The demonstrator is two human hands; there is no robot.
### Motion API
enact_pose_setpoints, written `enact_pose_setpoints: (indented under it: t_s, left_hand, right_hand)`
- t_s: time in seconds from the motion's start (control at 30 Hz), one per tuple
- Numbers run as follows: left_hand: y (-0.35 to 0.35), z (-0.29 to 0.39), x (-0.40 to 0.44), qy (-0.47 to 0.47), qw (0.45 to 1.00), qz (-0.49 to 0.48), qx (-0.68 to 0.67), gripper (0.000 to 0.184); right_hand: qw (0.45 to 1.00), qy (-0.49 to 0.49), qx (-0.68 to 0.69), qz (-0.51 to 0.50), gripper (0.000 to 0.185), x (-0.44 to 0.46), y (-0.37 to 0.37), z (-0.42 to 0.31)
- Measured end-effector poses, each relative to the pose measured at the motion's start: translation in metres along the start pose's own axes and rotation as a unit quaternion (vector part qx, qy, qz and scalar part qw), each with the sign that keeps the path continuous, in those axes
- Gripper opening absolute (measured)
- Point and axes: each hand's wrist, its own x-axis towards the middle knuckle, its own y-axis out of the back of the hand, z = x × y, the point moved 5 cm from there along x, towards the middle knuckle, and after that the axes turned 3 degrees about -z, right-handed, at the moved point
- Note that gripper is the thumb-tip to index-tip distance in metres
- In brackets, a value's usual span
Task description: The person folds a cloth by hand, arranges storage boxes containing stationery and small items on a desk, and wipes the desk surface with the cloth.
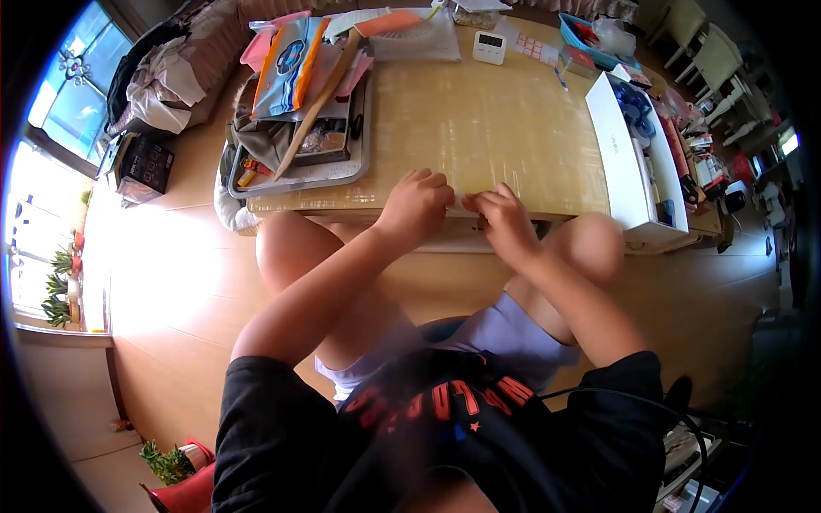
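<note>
My left hand (416, 205) and my right hand (506, 224) are close together at the near edge of the table (479, 120), just above my knees. The fingers of both are curled and pinched. A small whitish, thin piece (459, 203) stretches between the fingertips, one end in each hand. It is too small, and too much covered by the fingers, for me to name its kind.
A grey tray (363, 158) at the left holds a blue-orange packet (291, 68), a long wooden stick (321, 103) and cloth. A white timer (489, 48) stands at the back. A white box (622, 154) with blue items sits at the right edge.
</note>
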Motion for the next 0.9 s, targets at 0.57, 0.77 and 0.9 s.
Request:
enact_pose_setpoints:
  t_s: [0.57,0.77,0.9]
  left_hand:
    - [-0.024,0.005,0.028,-0.058,0.997,-0.048,0.017,0.018]
    - [-0.013,-0.006,0.03,-0.046,0.991,-0.117,-0.05,0.032]
    - [-0.025,-0.039,0.06,0.004,0.992,-0.11,-0.054,0.035]
  right_hand:
    - [0.997,-0.003,-0.047,-0.062,0.026,0.019,0.022,0.021]
    - [0.985,-0.065,0.001,-0.162,0.023,0.026,0.024,0.033]
    - [0.992,-0.003,-0.08,-0.096,0.014,0.06,0.019,0.061]
